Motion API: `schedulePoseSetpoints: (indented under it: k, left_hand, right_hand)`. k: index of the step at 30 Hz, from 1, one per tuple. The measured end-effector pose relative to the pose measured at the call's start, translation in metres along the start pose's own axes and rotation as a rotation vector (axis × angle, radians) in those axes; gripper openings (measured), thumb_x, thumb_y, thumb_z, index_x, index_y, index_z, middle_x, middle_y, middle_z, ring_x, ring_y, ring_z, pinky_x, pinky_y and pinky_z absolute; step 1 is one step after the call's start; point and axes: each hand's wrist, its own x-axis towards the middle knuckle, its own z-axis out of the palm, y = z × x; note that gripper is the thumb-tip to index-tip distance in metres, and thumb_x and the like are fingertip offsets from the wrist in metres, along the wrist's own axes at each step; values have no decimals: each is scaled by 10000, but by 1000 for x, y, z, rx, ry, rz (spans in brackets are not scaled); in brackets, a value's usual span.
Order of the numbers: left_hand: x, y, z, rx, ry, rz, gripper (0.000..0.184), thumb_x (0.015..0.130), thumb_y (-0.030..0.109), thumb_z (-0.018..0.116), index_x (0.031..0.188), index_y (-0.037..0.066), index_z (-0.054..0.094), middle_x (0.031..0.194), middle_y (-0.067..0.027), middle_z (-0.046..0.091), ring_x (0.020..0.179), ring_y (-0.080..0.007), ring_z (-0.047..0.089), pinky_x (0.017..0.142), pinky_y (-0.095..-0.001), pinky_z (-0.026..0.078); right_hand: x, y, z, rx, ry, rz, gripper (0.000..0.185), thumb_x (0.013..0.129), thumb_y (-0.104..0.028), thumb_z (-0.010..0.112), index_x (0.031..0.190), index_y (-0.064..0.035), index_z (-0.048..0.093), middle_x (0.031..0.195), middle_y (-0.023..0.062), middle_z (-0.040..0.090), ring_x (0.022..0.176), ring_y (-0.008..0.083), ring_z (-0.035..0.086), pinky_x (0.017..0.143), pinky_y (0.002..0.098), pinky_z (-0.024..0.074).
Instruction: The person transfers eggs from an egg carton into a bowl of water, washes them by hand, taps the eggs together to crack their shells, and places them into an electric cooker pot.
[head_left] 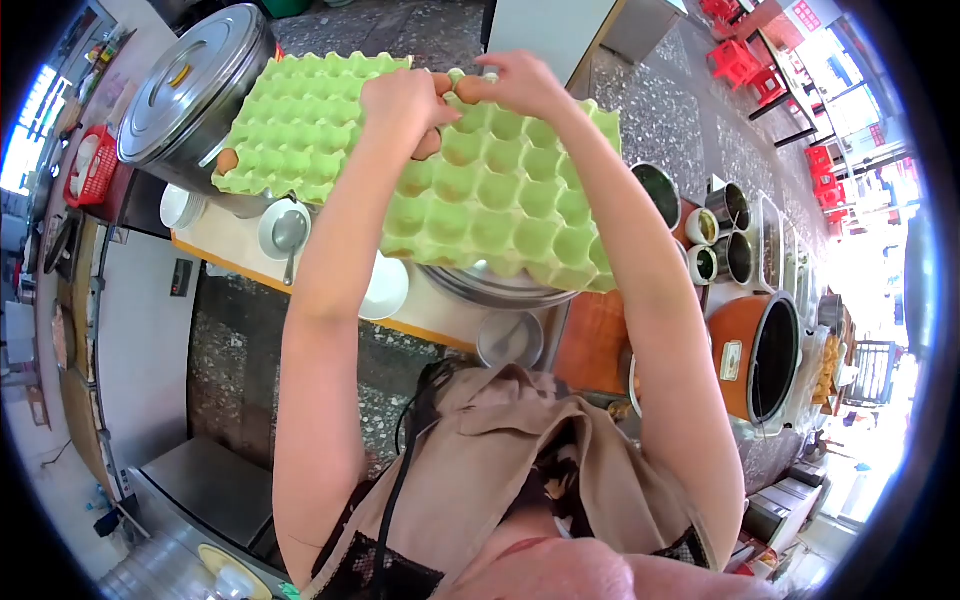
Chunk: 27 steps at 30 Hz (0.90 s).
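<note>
Two green egg trays are in view: a left tray (300, 125) with one brown egg (228, 160) at its near left corner, and a right tray (500, 190) with mostly bare hollows. Over the left part of the right tray, my left hand (398, 100) is closed around a brown egg (428, 146). Another egg (441, 84) shows by its fingertips, partly hidden. My right hand (525, 85) reaches to the far edge of the right tray. Its fingers are closed on a brown egg (467, 91), close to my left fingertips.
A large lidded metal pot (190, 85) stands at the left. Along the counter are a white bowl with a ladle (287, 230), stacked white bowls (182, 207) and a steel bowl (510, 338). At the right are an orange pot (755, 355) and several small metal containers (735, 255).
</note>
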Motion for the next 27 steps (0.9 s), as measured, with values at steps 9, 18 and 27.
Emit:
schedulePoseSetpoints:
  k: [9,18,27]
  left_hand:
    - [6,-11,-21,80,-75,-60,385,665,441,713,813,86,702,705,-27,637,642,-136,600,549,-279,443]
    - [-141,134,28,-1079,-291,404,487,739,191,742,1157,4,574,894,-15,641,720,-72,562,602,-192,454]
    - [-230,363,307,-191,-649,932,390,677,358,665,985,120,641,949,-110,666,907,-310,623,753,-414,508]
  right_hand:
    - [-17,2,-28,559,-224,169,335,727,-301,726,970,-78,666,873,39,624,772,150,584,641,286,484]
    - [-264,103,-154,1455,-146,254,418,884,-253,602,1204,-6,495,937,105,586,678,142,601,480,229,438]
    - [-594,226,-85,437,458,1086,468,727,-321,737,1038,8,619,901,103,659,801,162,610,746,295,493]
